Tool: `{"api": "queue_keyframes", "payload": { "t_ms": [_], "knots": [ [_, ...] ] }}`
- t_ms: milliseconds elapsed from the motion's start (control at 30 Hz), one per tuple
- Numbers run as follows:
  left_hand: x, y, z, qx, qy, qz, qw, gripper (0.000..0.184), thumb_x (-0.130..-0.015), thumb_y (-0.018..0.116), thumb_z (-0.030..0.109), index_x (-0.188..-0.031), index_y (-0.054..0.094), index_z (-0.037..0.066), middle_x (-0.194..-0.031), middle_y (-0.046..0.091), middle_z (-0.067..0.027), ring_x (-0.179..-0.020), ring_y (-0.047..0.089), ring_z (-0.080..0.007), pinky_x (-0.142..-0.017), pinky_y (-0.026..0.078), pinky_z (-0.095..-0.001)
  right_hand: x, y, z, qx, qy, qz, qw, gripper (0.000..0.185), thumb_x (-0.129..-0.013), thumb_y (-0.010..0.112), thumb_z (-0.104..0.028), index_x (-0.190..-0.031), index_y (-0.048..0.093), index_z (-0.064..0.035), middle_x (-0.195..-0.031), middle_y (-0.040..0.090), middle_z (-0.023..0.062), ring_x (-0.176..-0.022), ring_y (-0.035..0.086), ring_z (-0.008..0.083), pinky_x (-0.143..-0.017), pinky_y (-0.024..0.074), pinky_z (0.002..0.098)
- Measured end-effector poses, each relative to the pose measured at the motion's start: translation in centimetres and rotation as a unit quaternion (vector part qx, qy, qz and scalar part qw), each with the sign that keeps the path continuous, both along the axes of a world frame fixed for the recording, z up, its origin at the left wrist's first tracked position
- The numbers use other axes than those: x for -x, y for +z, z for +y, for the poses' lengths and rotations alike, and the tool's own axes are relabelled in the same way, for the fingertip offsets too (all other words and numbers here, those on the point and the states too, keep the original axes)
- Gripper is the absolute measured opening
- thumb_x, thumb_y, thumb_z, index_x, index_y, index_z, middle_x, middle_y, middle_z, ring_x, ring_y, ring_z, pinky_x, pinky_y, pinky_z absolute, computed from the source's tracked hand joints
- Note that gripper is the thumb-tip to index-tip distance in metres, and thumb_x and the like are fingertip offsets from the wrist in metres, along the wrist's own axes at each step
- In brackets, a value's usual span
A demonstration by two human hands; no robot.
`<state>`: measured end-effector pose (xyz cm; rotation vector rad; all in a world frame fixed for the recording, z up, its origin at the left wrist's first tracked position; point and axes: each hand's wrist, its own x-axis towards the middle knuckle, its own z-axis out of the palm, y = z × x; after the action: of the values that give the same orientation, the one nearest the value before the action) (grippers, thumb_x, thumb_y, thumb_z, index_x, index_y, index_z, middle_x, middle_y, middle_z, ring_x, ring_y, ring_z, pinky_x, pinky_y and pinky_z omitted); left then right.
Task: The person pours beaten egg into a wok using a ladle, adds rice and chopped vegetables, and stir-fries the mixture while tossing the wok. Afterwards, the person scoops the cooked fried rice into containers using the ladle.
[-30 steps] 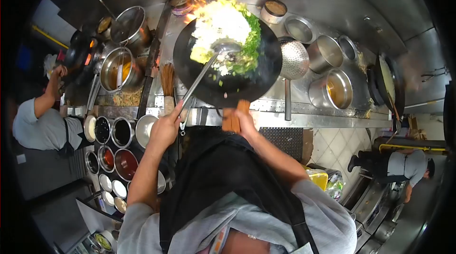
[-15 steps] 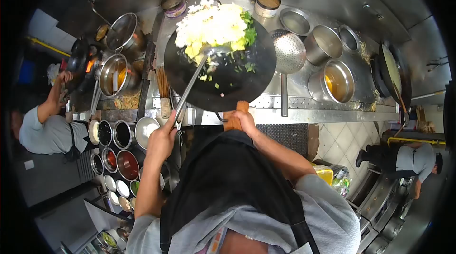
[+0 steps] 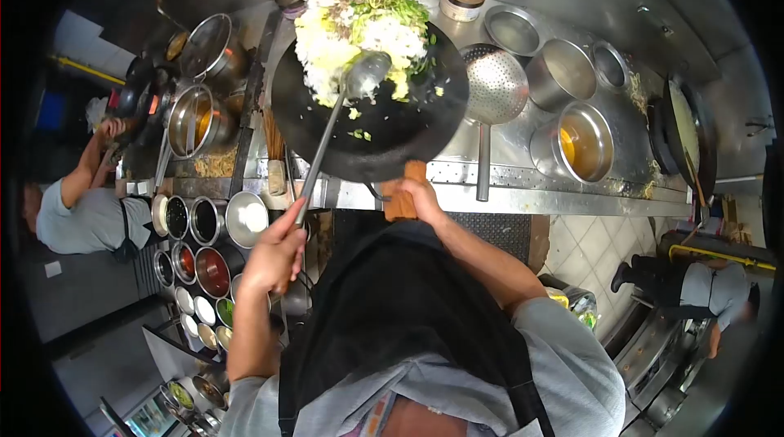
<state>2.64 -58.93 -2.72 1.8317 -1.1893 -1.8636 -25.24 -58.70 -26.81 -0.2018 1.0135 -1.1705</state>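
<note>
My left hand (image 3: pixel 276 256) is wrapped round the long metal handle of a ladle (image 3: pixel 367 73). The ladle's bowl is at the near edge of a heap of rice (image 3: pixel 351 33) with yellow egg and green leaves. This heap fills the far side of a black wok (image 3: pixel 376 139), partly in the air, with loose grains above it. Bits of green and egg lie on the wok's near wall. My right hand (image 3: pixel 418 196) grips the brown, wooden-looking wok handle (image 3: pixel 402 202) at the near rim.
Right of the wok lie a perforated skimmer (image 3: pixel 494 82) and metal pots (image 3: pixel 572 143). A round tin (image 3: pixel 463 0) stands behind. A bamboo brush (image 3: pixel 275 163) and seasoning containers (image 3: pixel 214 269) are at left. One co-worker (image 3: pixel 90 212) stands far left, another (image 3: pixel 710 290) far right.
The rice heap has turned over and spread, with more green on top. The ladle bowl has come nearer, out of the heap, and my left hand has drawn back slightly. The wok has shifted a little left.
</note>
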Motion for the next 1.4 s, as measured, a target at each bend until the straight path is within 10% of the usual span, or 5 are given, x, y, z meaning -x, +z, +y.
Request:
{"api": "queue_keyframes", "payload": {
  "t_ms": [233, 400, 567, 700, 1400],
  "knots": [
    [1.8, 4.2, -14.9, 0.135, -0.054, 0.486, 0.862, 0.058, -0.087, 0.067, 0.058, -0.111, 0.055, 0.006, -0.107, 0.064, -0.0232, -0.084, 0.070, -0.0374, -0.072, 0.060, -0.0426, -1.1, 3.1, -13.1, -0.033, -0.034, -0.084, 0.995, 0.029, -0.090, 0.055, -0.015, -0.108, 0.057, 0.0075, -0.102, 0.066, 0.0199, -0.091, 0.068, 0.0335, -0.076, 0.0582, 0.0473],
    [8.3, 5.3, -35.3, 0.574, -0.157, -0.089, 0.799, 0.047, -0.092, 0.066, 0.050, -0.087, 0.064, 0.003, -0.069, 0.059, -0.0047, -0.068, 0.059, -0.0160, -0.067, 0.052, -0.0334, -1.8, 1.5, -15.3, -0.057, -0.044, -0.073, 0.995, 0.032, -0.091, 0.054, -0.015, -0.113, 0.054, 0.0073, -0.108, 0.065, 0.0209, -0.095, 0.067, 0.0347, -0.081, 0.0581, 0.0478],
    [12.3, 11.5, -35.6, 0.504, 0.020, 0.439, 0.744, 0.040, -0.097, 0.063, 0.023, -0.062, 0.046, 0.010, -0.056, 0.044, 0.0010, -0.049, 0.046, -0.0110, -0.052, 0.041, -0.0298, -1.9, 1.8, -15.2, -0.057, -0.043, -0.041, 0.997, 0.037, -0.088, 0.055, -0.015, -0.119, 0.050, 0.0060, -0.112, 0.064, 0.0210, -0.094, 0.067, 0.0349, -0.081, 0.0581, 0.0486],
    [15.5, -1.1, -37.0, 0.499, 0.198, 0.311, 0.785, 0.040, -0.095, 0.064, 0.015, -0.061, 0.042, 0.013, -0.052, 0.036, 0.0035, -0.041, 0.035, -0.0093, -0.043, 0.032, -0.0291, -2.5, 3.6, -15.2, -0.070, -0.071, -0.040, 0.994, 0.030, -0.088, 0.054, -0.012, -0.109, 0.056, 0.0097, -0.103, 0.067, 0.0222, -0.089, 0.069, 0.0337, -0.076, 0.0590, 0.0467],
    [12.3, 1.7, -44.4, 0.343, 0.199, 0.316, 0.862, 0.026, -0.092, 0.067, 0.019, -0.079, 0.048, 0.007, -0.055, 0.043, 0.0001, -0.039, 0.036, -0.0132, -0.040, 0.036, -0.0321, -1.7, 5.8, -12.5, -0.085, -0.093, -0.026, 0.992, 0.026, -0.089, 0.053, -0.010, -0.109, 0.057, 0.0060, -0.098, 0.066, 0.0192, -0.083, 0.069, 0.0322, -0.070, 0.0592, 0.0464]
  ]
}}
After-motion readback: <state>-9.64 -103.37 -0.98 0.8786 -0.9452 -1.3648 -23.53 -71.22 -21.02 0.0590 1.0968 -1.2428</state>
